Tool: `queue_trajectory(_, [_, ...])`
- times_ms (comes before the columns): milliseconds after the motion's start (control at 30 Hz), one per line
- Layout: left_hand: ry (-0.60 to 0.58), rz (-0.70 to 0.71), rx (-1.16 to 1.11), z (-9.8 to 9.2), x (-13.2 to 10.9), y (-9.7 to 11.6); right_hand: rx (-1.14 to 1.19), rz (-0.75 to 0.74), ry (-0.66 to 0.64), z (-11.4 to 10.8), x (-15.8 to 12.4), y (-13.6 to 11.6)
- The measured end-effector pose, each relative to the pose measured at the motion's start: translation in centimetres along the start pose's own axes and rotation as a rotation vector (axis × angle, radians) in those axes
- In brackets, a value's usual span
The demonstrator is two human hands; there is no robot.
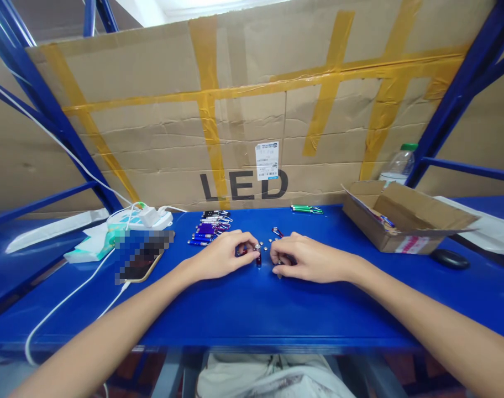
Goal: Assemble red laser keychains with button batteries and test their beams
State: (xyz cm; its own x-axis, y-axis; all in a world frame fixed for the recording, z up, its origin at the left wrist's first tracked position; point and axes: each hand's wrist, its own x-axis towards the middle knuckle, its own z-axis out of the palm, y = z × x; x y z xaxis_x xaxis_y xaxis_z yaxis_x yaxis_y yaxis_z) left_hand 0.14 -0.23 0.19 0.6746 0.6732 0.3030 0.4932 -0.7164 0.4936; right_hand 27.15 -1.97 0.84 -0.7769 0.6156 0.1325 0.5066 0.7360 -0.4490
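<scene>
Head view shows your left hand (pixel 222 256), its grip pinched on one dark-red tube (pixel 258 261) between your hands over the counter (pixel 252 309). Your right hand (pixel 304 257) has a curled grip; what it holds, I cannot tell. Three silvery discs (pixel 266 249) lie between your hands, one red carabiner (pixel 277 232) and two green tubes (pixel 302 209) beyond. One open carton (pixel 366 225) at right contains small colourful items (pixel 386 220), too hidden to count.

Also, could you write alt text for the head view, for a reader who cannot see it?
A person's left hand and right hand are close together over a blue table, with a small dark red tube and round silver discs between them. Coloured tubes with clips lie beyond the left hand; an open cardboard box stands at right.
</scene>
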Motion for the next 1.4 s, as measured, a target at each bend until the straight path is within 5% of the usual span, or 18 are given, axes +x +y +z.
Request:
queue_trajectory(433, [-0.019, -0.007, -0.006, 0.1, 0.0, 0.2, -0.043, -0.008, -0.158, -0.2, -0.3, -0.5])
queue_trajectory(667, [-0.035, 0.009, -0.001, 0.3, -0.1, 0.1, -0.02, -0.032, -0.068, 0.3, -0.3, -0.3])
queue_trajectory(1067, [-0.025, -0.009, -0.091, 0.8, 0.0, 0.9, 0.091, -0.091, 0.309, -0.1, -0.2, -0.5])
queue_trajectory(1400, [-0.043, -0.008, -0.122, 1.3, -0.1, 0.8, 0.335, -0.016, 0.295, 1.0, 0.4, -0.5])
